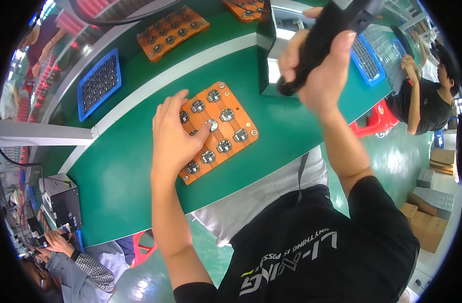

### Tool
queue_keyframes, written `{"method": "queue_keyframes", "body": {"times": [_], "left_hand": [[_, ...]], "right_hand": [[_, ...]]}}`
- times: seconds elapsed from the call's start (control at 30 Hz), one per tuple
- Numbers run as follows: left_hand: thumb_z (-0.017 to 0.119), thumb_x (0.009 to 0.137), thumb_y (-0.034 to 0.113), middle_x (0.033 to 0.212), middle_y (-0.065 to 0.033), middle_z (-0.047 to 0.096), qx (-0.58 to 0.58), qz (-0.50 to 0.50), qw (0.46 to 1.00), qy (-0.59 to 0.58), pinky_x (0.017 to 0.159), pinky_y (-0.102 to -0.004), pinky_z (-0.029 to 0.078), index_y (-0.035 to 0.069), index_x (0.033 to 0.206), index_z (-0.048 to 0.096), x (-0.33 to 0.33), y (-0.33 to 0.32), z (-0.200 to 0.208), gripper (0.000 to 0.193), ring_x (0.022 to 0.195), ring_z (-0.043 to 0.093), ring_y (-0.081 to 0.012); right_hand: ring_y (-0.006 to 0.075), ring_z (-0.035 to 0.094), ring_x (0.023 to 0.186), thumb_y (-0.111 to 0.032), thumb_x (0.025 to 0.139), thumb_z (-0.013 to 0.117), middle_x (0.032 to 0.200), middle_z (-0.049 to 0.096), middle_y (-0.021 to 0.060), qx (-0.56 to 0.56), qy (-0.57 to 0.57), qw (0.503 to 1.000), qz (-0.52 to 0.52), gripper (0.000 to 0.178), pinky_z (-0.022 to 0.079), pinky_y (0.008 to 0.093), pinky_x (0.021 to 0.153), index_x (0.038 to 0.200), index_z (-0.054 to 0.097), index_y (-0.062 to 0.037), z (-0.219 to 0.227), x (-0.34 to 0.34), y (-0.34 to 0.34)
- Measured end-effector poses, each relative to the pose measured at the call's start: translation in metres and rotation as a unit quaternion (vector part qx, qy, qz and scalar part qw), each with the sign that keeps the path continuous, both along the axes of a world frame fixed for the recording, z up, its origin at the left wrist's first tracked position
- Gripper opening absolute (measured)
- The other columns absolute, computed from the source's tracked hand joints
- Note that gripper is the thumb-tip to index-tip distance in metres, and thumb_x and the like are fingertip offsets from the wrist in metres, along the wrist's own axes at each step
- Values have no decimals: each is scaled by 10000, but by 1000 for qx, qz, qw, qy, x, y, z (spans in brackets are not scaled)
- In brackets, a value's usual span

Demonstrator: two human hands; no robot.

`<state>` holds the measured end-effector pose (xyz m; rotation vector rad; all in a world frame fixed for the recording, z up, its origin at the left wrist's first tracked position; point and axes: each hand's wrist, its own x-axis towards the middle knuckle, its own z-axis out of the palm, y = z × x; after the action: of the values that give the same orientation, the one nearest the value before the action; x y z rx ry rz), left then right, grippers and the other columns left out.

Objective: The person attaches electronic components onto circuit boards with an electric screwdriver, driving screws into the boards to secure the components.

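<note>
An orange fixture board with several small round circuit boards in its recesses lies tilted on the green bench. My left hand grips the board along its left side, fingers at the edge. Its thumb presses near a silver round piece in the middle, and the hand partly covers the recesses at left. Raised above the bench to the right, my right hand is wrapped round a black handheld tool. The tool's rounded end points down and left, apart from the board; its exact kind is unclear.
A metal-sided box stands beyond the board. Blue trays of round parts and another orange board lie on the far strip. A grey post stands left. People sit at both sides, near a red stool.
</note>
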<state>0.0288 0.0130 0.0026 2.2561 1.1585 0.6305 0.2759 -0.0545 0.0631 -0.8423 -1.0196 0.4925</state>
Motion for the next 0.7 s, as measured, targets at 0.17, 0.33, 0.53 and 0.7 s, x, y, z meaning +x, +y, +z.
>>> {"method": "queue_keyframes", "body": {"times": [0.17,0.33,0.53,0.7], "left_hand": [[824,701,166,1171,-141,634,7,-4,1000,-5,1011,-441,430,19,1316,565,-2,2,-2,683,1118,568,-337],[827,685,188,1155,-157,645,11,2,1000,-15,1022,-445,419,9,1297,578,-2,3,-4,685,1111,579,-343],[822,673,186,1164,-171,652,20,4,1000,-15,1025,-449,418,-14,1282,586,-2,2,-2,683,1110,585,-349],[816,669,176,1176,-175,651,18,-3,1000,-18,1026,-448,422,-21,1284,585,-2,2,-2,686,1110,585,-350]], "right_hand": [[167,522,477,-757,961,383,648,559,101,0,-13,998,62,807,461,303,493,1330,368,-39,-26,-65,23],[147,552,503,-700,988,409,669,584,109,22,-15,997,73,772,471,279,505,1313,392,-1,-40,-87,38],[142,548,503,-689,993,416,669,586,105,13,-34,995,92,766,470,274,508,1312,391,7,-43,-92,39],[135,542,507,-650,1001,461,672,588,105,21,-33,993,111,729,458,265,504,1308,392,8,-48,-93,41]]}}
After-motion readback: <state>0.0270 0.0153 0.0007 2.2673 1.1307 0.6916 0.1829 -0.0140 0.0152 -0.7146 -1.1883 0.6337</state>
